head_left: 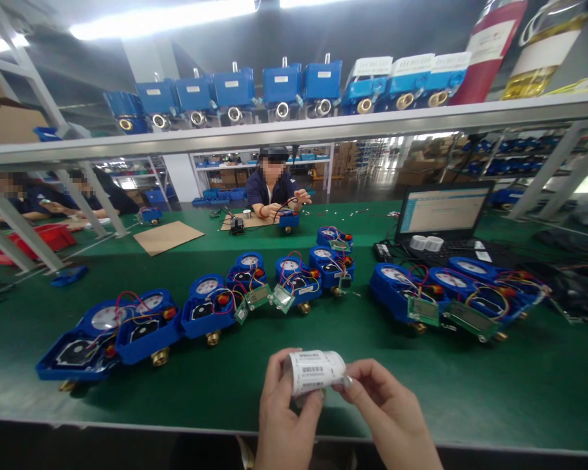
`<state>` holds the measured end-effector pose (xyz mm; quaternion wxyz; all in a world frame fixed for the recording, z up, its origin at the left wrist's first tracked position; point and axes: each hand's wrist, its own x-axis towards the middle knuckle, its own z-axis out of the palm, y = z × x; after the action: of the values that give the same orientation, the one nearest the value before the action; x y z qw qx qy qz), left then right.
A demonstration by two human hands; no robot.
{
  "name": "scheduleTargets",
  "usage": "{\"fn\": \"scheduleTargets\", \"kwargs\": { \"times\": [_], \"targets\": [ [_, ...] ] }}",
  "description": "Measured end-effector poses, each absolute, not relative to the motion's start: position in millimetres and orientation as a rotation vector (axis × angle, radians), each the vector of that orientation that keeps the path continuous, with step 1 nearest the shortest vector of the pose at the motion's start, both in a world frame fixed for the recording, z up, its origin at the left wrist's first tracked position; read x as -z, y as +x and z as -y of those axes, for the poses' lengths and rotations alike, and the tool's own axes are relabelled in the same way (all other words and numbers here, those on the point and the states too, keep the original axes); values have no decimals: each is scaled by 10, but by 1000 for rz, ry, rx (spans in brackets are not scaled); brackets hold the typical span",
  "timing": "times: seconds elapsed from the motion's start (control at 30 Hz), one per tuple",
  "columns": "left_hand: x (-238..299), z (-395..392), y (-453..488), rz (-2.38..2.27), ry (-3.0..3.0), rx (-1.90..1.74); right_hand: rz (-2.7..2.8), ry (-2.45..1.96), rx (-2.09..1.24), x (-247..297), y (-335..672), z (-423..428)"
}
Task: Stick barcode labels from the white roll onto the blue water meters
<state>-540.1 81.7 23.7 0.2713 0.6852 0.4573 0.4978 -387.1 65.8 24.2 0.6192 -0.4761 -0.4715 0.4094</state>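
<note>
A roll of white barcode labels [316, 372] is held above the front edge of the green table. My left hand [289, 411] is closed around the roll's left side, thumb below and fingers behind. At the roll's right end, my right hand [385, 405] pinches with thumb and forefinger at the label strip's edge; whether a single label is between them I cannot make out. Beyond my hands stand several opened blue meters with dials, wires and small circuit boards, among them one meter [294, 277] straight ahead and another meter [406, 290] to the right.
A laptop [441, 212] stands at the back right, with two small white rolls [425, 243] on it. Overhead, a shelf [294, 132] carries closed blue meters and bottles. Across the table a person [272, 186] handles a blue meter. Cardboard [169, 237] lies at the left.
</note>
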Motion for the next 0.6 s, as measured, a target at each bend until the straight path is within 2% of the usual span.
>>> {"fn": "scheduleTargets", "kwargs": {
  "times": [0.17, 0.27, 0.4, 0.5, 0.6],
  "targets": [
    [-228, -851, -5434, -1254, 1847, -1324, 827, -1096, -1102, -272, -3778, -736],
    [-340, -907, -5419, -1391, 2062, -1155, 762, -1194, -946, -178, -3636, -809],
    [-502, -1024, -5276, -1471, 2408, -723, 788, -1314, -732, 34, -3417, -888],
    [-521, -1089, -5175, -1475, 2432, -503, 822, -1391, -687, 241, -3263, -902],
    [-464, -1083, -5165, -1462, 2347, -469, 853, -1414, -678, 472, -3143, -869]
  ]
}}
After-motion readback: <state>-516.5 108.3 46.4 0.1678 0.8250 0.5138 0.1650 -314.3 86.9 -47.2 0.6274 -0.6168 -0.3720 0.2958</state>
